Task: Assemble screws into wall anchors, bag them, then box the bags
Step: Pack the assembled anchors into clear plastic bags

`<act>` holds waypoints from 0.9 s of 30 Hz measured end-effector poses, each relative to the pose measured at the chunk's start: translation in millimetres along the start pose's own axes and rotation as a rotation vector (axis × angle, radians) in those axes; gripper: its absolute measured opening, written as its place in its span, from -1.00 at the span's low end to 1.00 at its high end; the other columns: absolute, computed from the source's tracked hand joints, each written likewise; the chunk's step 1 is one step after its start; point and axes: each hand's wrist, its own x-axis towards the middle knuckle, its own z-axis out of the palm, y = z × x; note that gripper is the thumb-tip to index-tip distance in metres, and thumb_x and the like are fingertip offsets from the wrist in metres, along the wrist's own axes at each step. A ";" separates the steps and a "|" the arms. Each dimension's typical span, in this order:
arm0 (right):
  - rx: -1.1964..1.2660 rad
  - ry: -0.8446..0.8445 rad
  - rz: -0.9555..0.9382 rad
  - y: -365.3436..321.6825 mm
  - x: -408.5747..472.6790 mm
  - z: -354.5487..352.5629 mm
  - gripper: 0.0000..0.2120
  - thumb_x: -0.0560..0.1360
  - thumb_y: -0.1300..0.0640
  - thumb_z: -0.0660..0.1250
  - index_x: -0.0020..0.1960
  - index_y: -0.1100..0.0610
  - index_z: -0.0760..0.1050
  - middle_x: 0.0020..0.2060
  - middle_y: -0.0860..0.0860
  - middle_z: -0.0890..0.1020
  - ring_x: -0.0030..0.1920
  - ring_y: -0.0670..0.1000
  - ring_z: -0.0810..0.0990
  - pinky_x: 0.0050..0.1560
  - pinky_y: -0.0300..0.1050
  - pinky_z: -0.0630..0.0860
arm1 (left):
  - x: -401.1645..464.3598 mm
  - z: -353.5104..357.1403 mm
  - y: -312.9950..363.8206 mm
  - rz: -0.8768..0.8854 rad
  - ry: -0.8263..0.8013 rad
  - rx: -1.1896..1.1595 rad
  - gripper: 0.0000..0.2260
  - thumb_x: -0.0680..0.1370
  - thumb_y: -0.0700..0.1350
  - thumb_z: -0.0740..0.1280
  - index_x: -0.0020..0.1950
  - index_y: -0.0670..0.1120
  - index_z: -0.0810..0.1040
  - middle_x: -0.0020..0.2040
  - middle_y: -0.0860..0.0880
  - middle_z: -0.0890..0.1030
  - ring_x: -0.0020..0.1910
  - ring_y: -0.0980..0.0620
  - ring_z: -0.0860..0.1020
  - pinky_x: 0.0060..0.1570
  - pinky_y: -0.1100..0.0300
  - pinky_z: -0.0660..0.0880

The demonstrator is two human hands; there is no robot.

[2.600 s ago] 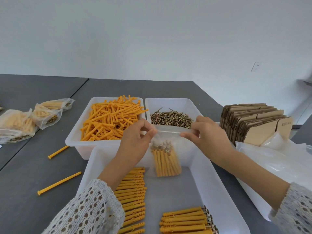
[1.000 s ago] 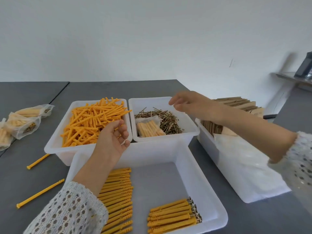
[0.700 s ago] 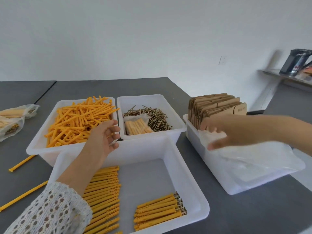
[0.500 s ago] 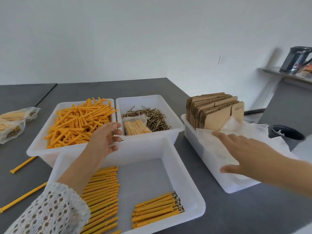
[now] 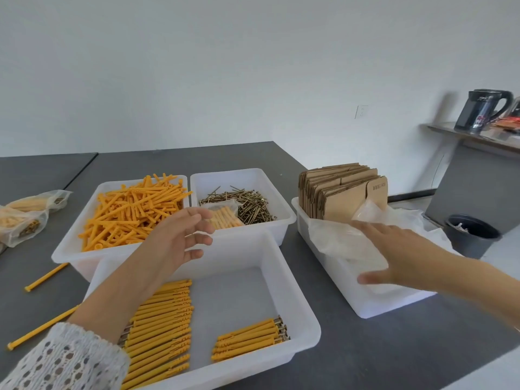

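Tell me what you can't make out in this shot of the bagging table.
- Right hand, head view: motion-blurred, so contact with the clear bags is uncertain.
- Cardboard flats: the printing is too small to read.
- Filled bags: cut off by the left edge.
- Assembled anchors in the front tray: partly hidden by the left forearm.
- Black pot: contents too small to identify.

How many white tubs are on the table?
4. One holds loose yellow anchors, one holds screws plus a filled bag, the nearest tub holds assembled anchors, and the right tub holds cardboard and clear bags. None looks hidden.
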 end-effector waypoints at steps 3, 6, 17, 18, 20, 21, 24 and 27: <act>0.069 0.180 -0.010 -5.4 -1.1 18.6 -0.42 0.58 -0.19 0.24 0.52 -0.29 0.09 0.43 -0.20 0.41 0.33 -0.04 0.46 0.28 -0.07 0.42 | -16.8 5.5 4.2 0.023 -0.072 0.036 -0.80 0.46 -0.05 0.35 0.05 -0.08 0.56 -0.17 -0.04 0.61 -0.22 0.03 0.57 -0.23 0.15 0.45; 0.232 0.395 0.039 -10.9 -1.8 14.0 -0.57 0.60 0.20 0.24 0.41 -0.11 0.44 0.27 -0.06 0.60 0.19 0.09 0.58 0.14 -0.04 0.50 | -31.8 10.5 10.6 0.032 -0.138 0.094 -0.76 0.46 0.00 0.31 0.05 -0.07 0.57 -0.14 -0.04 0.61 -0.18 0.03 0.58 -0.18 0.14 0.45; 0.241 0.232 0.071 -56.0 -4.0 5.0 -0.62 0.67 0.06 0.07 0.45 -0.09 0.38 0.36 -0.01 0.50 0.31 0.15 0.44 0.29 0.11 0.32 | -90.5 20.4 41.8 -0.003 -0.138 0.197 -0.74 0.49 0.06 0.30 0.09 0.00 0.63 0.02 -0.01 0.64 0.03 0.02 0.60 0.01 0.09 0.45; 0.273 0.189 0.087 -57.5 -5.3 10.9 -0.61 0.69 0.00 0.01 0.47 -0.09 0.35 0.35 -0.01 0.50 0.31 0.14 0.45 0.28 0.10 0.34 | -95.4 19.2 43.1 -0.005 -0.132 0.200 -0.75 0.49 0.07 0.30 0.08 0.01 0.64 0.03 -0.01 0.64 0.04 0.01 0.60 0.01 0.09 0.45; 0.413 0.220 0.096 -59.8 -9.7 12.3 -0.59 0.69 -0.04 -0.04 0.41 -0.01 0.43 0.20 0.03 0.59 0.19 0.14 0.52 0.14 0.04 0.42 | -105.9 13.4 45.9 0.001 -0.121 0.201 -0.76 0.50 0.07 0.31 0.07 0.03 0.66 0.05 -0.01 0.64 0.06 0.01 0.61 0.00 0.09 0.47; 0.483 0.254 0.097 -59.8 -12.4 10.1 -0.59 0.69 -0.03 -0.04 0.28 0.05 0.52 0.04 0.03 0.62 0.06 0.14 0.55 0.02 0.00 0.43 | -111.7 9.9 47.4 0.003 -0.117 0.194 -0.77 0.50 0.07 0.32 0.06 0.03 0.67 0.05 -0.01 0.64 0.06 0.00 0.61 -0.01 0.10 0.48; 0.603 0.367 0.159 -53.0 -17.7 -6.4 -0.61 0.69 0.05 -0.02 -0.25 0.12 0.35 -0.38 0.05 0.46 -0.29 0.14 0.46 -0.32 -0.07 0.31 | -126.3 0.9 54.0 -0.001 -0.092 0.159 -0.75 0.49 0.07 0.33 0.08 0.02 0.66 0.05 -0.02 0.64 0.05 0.00 0.62 -0.02 0.12 0.49; 0.607 0.482 0.223 -44.9 -19.3 -35.6 -0.64 0.69 0.12 0.01 -0.27 0.17 0.28 -0.40 0.13 0.41 -0.34 0.17 0.41 -0.37 -0.06 0.25 | -135.8 -5.4 60.2 -0.008 -0.044 0.136 -0.72 0.48 0.07 0.33 0.10 -0.01 0.63 0.05 -0.02 0.65 0.03 0.01 0.62 0.04 0.08 0.47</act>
